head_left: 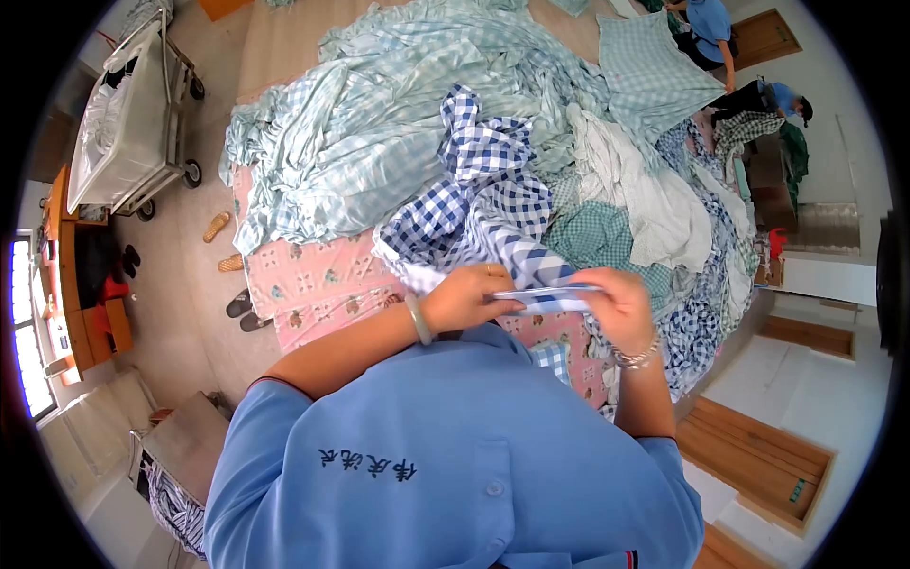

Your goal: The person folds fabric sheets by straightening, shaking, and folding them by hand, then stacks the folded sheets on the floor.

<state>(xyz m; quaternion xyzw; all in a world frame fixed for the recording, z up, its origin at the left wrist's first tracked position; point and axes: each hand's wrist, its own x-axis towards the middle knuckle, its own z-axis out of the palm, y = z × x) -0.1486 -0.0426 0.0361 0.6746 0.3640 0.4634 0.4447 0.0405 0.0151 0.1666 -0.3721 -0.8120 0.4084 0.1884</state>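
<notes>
A blue-and-white checked cloth (512, 204) lies over the front of the heap, and its near edge rises to my hands. My left hand (471, 298), with a bangle on the wrist, pinches that edge. Opposite it, my right hand (618, 308) grips the same edge, so a short strip is stretched between them. Pale green checked cloths (379, 123) are piled behind. To the right are a white cloth (654, 194) and a darker green checked cloth (592, 235).
Pink patterned fabric (308, 275) covers the near surface. A wheeled cart (123, 119) stands at the left, with slippers (230, 263) on the floor. Two people (709, 33) are at the far right, one touching a pale green cloth. Several more checked cloths (697, 332) hang at the right.
</notes>
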